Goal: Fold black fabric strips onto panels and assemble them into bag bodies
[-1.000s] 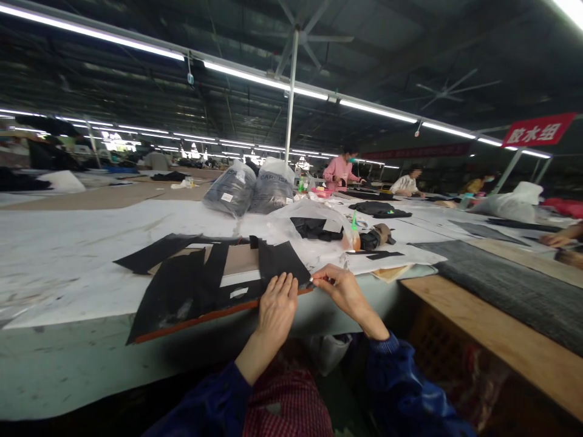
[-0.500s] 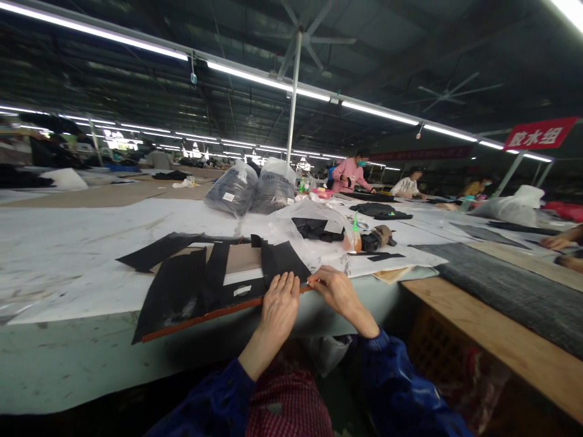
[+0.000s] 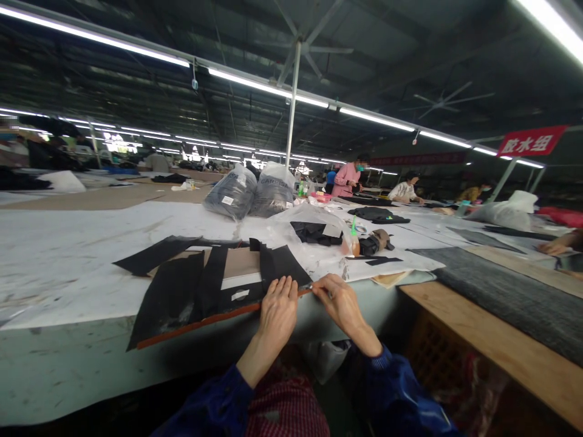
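Note:
A black fabric panel (image 3: 175,291) with an orange-brown strip (image 3: 195,328) along its near edge lies at the front of the table. My left hand (image 3: 280,306) rests flat on the panel's right part, fingers stretched out and side by side. At the panel's right corner, my right hand (image 3: 339,302) pinches the edge between thumb and forefinger; a small pale spot shows at the fingertips. Beige and white patches (image 3: 242,267) show between black strips in the panel's middle. More black pieces stick out behind it on the left.
Behind the panel stand two filled plastic bags (image 3: 232,193). To the right are a glue bottle (image 3: 353,243) with a green tip, a dark roll (image 3: 377,241) and grey cloth (image 3: 496,291) on a wooden board (image 3: 478,340). A co-worker's hand (image 3: 558,244) is at far right.
The view has shifted slightly. My right hand's fingertips sit a little further right along the panel's edge; my left hand stays pressed on the panel.

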A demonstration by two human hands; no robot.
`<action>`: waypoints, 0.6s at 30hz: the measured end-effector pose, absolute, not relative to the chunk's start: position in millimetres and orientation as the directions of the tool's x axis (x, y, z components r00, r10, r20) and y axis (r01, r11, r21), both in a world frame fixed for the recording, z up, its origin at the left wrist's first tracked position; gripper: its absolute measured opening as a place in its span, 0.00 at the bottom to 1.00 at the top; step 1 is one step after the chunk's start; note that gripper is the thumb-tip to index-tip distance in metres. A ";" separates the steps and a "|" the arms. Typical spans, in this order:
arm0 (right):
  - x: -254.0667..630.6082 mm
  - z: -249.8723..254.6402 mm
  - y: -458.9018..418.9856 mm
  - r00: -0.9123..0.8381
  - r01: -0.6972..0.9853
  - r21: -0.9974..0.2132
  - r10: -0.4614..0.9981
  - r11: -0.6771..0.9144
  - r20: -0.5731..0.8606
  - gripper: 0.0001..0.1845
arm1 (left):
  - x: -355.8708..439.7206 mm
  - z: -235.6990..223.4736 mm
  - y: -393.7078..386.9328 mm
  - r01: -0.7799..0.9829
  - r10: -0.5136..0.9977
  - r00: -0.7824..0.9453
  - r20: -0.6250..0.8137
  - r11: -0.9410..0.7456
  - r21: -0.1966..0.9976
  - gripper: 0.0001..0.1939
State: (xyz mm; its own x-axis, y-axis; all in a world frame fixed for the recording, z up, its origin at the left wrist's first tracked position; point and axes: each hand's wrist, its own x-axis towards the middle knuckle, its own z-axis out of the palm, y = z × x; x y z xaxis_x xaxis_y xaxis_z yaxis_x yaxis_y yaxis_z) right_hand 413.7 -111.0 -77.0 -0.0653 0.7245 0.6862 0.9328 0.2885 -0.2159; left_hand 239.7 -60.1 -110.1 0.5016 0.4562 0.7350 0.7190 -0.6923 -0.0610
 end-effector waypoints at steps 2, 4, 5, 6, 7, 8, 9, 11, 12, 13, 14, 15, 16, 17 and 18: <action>411.9 -80.0 -110.6 -0.064 0.939 -0.202 0.721 0.278 0.690 0.08 | 240.5 -110.5 -59.4 0.715 0.460 0.496 0.737 -0.698 -0.046 0.18; 414.1 -80.1 -107.8 0.031 0.961 -0.212 0.699 0.175 0.715 0.08 | 241.1 -110.7 -59.0 0.715 0.471 0.491 0.733 -0.698 -0.030 0.18; 417.0 -78.5 -105.3 0.074 0.963 -0.229 0.683 0.140 0.727 0.08 | 241.1 -110.6 -59.4 0.719 0.482 0.489 0.727 -0.695 -0.023 0.18; 421.1 -75.8 -102.2 0.100 0.960 -0.248 0.670 0.129 0.735 0.09 | 240.6 -110.2 -60.6 0.724 0.495 0.488 0.718 -0.689 -0.017 0.18; 426.1 -72.3 -98.3 0.112 0.954 -0.266 0.661 0.136 0.742 0.10 | 239.4 -109.4 -62.7 0.728 0.509 0.491 0.707 -0.686 -0.012 0.18; 431.7 -68.5 -93.4 0.116 0.949 -0.278 0.655 0.149 0.746 0.11 | 237.5 -107.9 -65.8 0.725 0.518 0.499 0.695 -0.689 -0.007 0.18; 437.5 -64.8 -87.5 0.118 0.946 -0.284 0.651 0.156 0.750 0.13 | 234.8 -105.6 -69.6 0.716 0.524 0.507 0.684 -0.698 0.004 0.18; 447.3 -59.9 -73.2 0.105 0.949 -0.275 0.670 0.153 0.735 0.16 | 227.0 -98.3 -79.2 0.672 0.519 0.523 0.676 -0.739 0.046 0.18; 450.2 -59.4 -65.7 0.062 0.951 -0.255 0.699 0.176 0.713 0.17 | 221.8 -93.4 -84.7 0.648 0.514 0.519 0.683 -0.758 0.078 0.20; 451.2 -60.1 -58.6 0.029 0.947 -0.247 0.712 0.204 0.702 0.19 | 215.6 -88.0 -90.6 0.623 0.504 0.509 0.698 -0.775 0.105 0.22; 450.4 -61.8 -52.4 0.001 0.939 -0.251 0.727 0.236 0.687 0.20 | 208.4 -82.7 -96.9 0.600 0.484 0.496 0.721 -0.791 0.119 0.24; 448.2 -63.9 -47.5 -0.029 0.923 -0.267 0.743 0.277 0.669 0.20 | 200.0 -78.1 -103.8 0.571 0.454 0.488 0.746 -0.812 0.120 0.25; 445.1 -66.0 -43.8 -0.060 0.902 -0.291 0.758 0.320 0.649 0.21 | 190.5 -74.9 -111.1 0.534 0.416 0.481 0.772 -0.837 0.119 0.24; 441.6 -67.4 -41.3 -0.088 0.877 -0.318 0.772 0.360 0.629 0.21 | 179.9 -73.7 -118.8 0.488 0.379 0.470 0.797 -0.864 0.123 0.21; 438.2 -67.9 -39.9 -0.113 0.853 -0.343 0.782 0.392 0.613 0.21 | 168.5 -74.8 -126.5 0.436 0.359 0.451 0.817 -0.888 0.150 0.16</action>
State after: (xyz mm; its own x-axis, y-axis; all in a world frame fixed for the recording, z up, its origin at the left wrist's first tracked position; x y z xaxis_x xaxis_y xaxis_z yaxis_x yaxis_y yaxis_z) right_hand 438.2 -39.9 -67.9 -0.1131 0.7822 0.6127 0.8535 0.3922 -0.3432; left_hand 168.5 -126.5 -74.8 0.4507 0.3594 0.8171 0.4356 -0.8876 0.1501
